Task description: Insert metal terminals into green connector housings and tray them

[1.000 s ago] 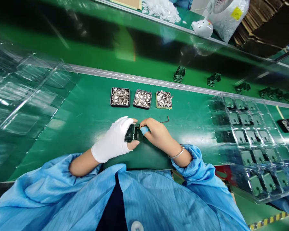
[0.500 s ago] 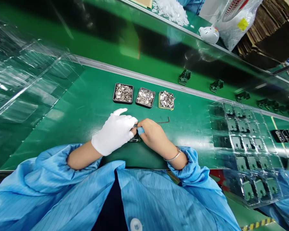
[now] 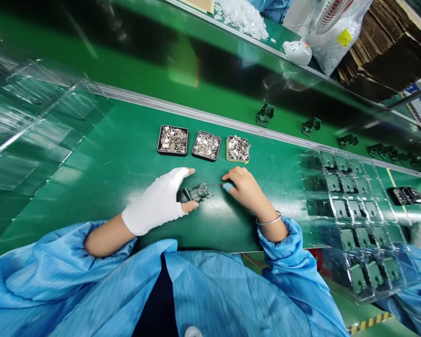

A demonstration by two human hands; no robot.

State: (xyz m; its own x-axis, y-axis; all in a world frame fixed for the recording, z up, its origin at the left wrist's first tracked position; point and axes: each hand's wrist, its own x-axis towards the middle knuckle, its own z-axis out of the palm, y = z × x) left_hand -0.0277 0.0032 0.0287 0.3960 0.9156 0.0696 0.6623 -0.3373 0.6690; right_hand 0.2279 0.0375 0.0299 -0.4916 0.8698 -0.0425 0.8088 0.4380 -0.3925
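My left hand (image 3: pixel 157 199), in a white glove with bare fingertips, curves around a dark green plastic part (image 3: pixel 198 192). Its thumb touches the near side of this part, while the index finger is stretched out and apart from it. Whether other fingers are under the part is hidden. My right hand (image 3: pixel 247 189), bare with a blue wrap on one finger, pinches a thin hex key (image 3: pixel 218 184) between thumb and fingers. The key's end points left toward the green part, with a small gap between them.
Beyond my hands stand three small trays of metal pieces: a left tray (image 3: pixel 158 146), a middle tray (image 3: pixel 193 152) and a right tray (image 3: pixel 228 152). Clear plastic trays (image 3: pixel 328 224) of green parts stand right, more clear trays (image 3: pixel 38 126) left. Several dark parts (image 3: pixel 265 114) line the back ledge.
My hands have come apart, uncovering the green part. The left has opened around it. The right has moved right and now pinches the hex key, which lay on the table before.
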